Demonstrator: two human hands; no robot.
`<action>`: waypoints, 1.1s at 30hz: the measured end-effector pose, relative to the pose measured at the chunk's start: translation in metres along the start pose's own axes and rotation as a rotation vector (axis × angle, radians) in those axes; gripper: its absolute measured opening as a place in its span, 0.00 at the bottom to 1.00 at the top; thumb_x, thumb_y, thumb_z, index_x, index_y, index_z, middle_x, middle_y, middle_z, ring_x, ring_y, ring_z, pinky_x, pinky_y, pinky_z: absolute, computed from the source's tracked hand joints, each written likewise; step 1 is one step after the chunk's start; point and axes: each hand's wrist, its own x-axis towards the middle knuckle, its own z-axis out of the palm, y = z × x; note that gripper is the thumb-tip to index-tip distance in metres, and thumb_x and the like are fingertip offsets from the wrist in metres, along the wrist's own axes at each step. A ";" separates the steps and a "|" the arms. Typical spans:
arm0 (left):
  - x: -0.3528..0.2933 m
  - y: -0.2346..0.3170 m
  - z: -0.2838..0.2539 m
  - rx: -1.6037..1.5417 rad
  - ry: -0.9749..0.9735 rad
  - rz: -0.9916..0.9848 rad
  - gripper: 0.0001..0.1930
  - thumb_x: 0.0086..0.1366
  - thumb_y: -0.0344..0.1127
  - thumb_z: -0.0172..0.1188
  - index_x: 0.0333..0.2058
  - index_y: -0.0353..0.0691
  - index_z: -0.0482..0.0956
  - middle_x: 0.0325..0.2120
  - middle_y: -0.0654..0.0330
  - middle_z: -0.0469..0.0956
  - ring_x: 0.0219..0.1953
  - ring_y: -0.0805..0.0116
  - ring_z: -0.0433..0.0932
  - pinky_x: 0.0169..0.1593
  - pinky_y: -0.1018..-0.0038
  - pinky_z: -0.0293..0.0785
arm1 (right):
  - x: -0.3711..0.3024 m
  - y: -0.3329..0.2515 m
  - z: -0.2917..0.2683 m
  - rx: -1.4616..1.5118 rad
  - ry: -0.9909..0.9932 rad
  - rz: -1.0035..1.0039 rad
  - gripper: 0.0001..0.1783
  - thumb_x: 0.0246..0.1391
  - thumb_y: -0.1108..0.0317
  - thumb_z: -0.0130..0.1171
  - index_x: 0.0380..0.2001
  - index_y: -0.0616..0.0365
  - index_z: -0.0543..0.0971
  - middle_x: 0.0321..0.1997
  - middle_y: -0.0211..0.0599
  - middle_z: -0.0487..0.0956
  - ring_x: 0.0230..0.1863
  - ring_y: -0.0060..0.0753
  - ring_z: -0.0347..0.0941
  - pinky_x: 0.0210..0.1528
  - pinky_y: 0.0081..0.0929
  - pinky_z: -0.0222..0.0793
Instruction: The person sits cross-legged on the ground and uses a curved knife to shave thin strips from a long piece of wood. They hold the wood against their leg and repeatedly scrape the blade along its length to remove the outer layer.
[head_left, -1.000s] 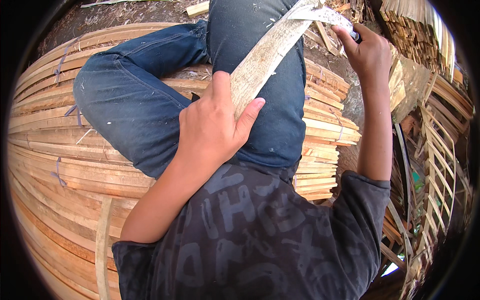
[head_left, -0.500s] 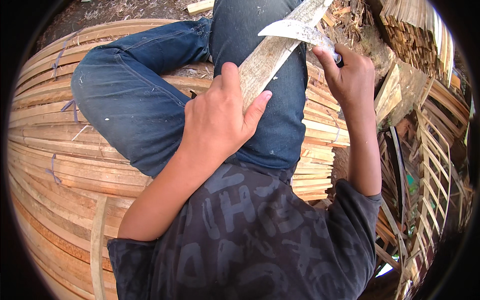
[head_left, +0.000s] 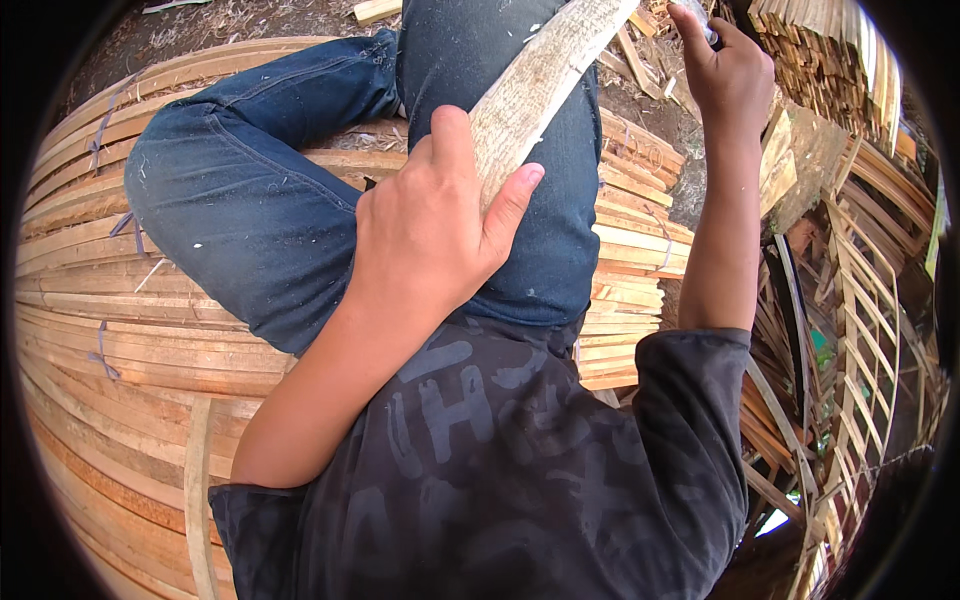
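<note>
A pale, rough wooden slat (head_left: 535, 95) slants up and away across my thigh, running out of view at the top edge. My left hand (head_left: 425, 215) is closed around its near end, thumb along the right side and fingers mostly hidden beneath. Up at the top right, my right hand (head_left: 730, 85) grips the curved knife (head_left: 711, 36). Only a bit of the knife near the handle shows; its blade is beyond the frame's upper edge. The knife and the slat are apart here.
I sit cross-legged in jeans on bundles of sawn wooden strips (head_left: 150, 345) tied with purple cord. A stack of thin slats (head_left: 825, 60) stands at the far right. Below it lean a lattice frame (head_left: 860, 370) and loose strips. Wood scraps (head_left: 640, 65) litter the ground.
My right hand has moved up and to the right, taking the knife off the slat and its blade out of view. The left hand keeps its grip; the slat has shifted slightly left.
</note>
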 end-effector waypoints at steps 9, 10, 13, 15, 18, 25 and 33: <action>-0.002 -0.003 0.000 -0.011 0.012 0.001 0.26 0.64 0.55 0.54 0.35 0.33 0.62 0.22 0.43 0.75 0.23 0.44 0.79 0.23 0.57 0.74 | -0.001 0.007 0.000 -0.110 -0.046 -0.023 0.37 0.53 0.32 0.49 0.29 0.61 0.82 0.16 0.48 0.76 0.21 0.53 0.75 0.27 0.39 0.70; -0.004 0.002 -0.001 -0.028 -0.030 0.000 0.26 0.64 0.55 0.53 0.35 0.33 0.62 0.22 0.43 0.75 0.23 0.44 0.79 0.23 0.57 0.74 | 0.002 0.028 0.009 -0.036 0.134 -0.101 0.38 0.54 0.31 0.46 0.29 0.61 0.82 0.18 0.50 0.76 0.23 0.55 0.75 0.28 0.40 0.70; -0.002 0.003 -0.001 -0.052 -0.013 -0.047 0.25 0.64 0.54 0.53 0.34 0.33 0.62 0.21 0.42 0.75 0.22 0.44 0.78 0.23 0.57 0.74 | -0.016 -0.001 0.017 0.060 -0.019 0.037 0.38 0.52 0.32 0.50 0.27 0.63 0.82 0.18 0.52 0.77 0.27 0.56 0.77 0.33 0.44 0.72; 0.000 -0.004 0.001 -0.057 -0.006 -0.053 0.25 0.64 0.54 0.53 0.34 0.33 0.62 0.21 0.42 0.75 0.23 0.43 0.78 0.23 0.57 0.74 | -0.037 -0.016 0.013 0.114 0.000 -0.110 0.35 0.51 0.33 0.53 0.24 0.59 0.82 0.14 0.45 0.76 0.21 0.48 0.76 0.27 0.38 0.72; 0.004 -0.007 0.000 -0.066 -0.017 -0.042 0.25 0.64 0.54 0.53 0.35 0.32 0.62 0.21 0.41 0.75 0.24 0.43 0.78 0.24 0.56 0.74 | -0.015 -0.009 0.008 0.076 -0.030 -0.039 0.35 0.51 0.32 0.52 0.23 0.58 0.81 0.12 0.43 0.75 0.18 0.46 0.76 0.24 0.38 0.71; 0.002 -0.005 -0.001 -0.137 -0.010 -0.052 0.24 0.65 0.52 0.53 0.35 0.32 0.61 0.20 0.40 0.75 0.24 0.41 0.78 0.24 0.55 0.73 | -0.032 -0.029 0.023 0.154 -0.004 -0.070 0.40 0.52 0.29 0.46 0.23 0.61 0.80 0.15 0.49 0.76 0.22 0.56 0.74 0.29 0.44 0.71; 0.003 0.001 -0.004 -0.104 -0.049 -0.031 0.24 0.65 0.53 0.52 0.35 0.33 0.62 0.20 0.40 0.74 0.24 0.41 0.77 0.24 0.55 0.73 | 0.007 0.006 0.033 0.279 0.230 0.131 0.45 0.58 0.30 0.39 0.12 0.66 0.67 0.09 0.39 0.62 0.16 0.36 0.55 0.22 0.36 0.53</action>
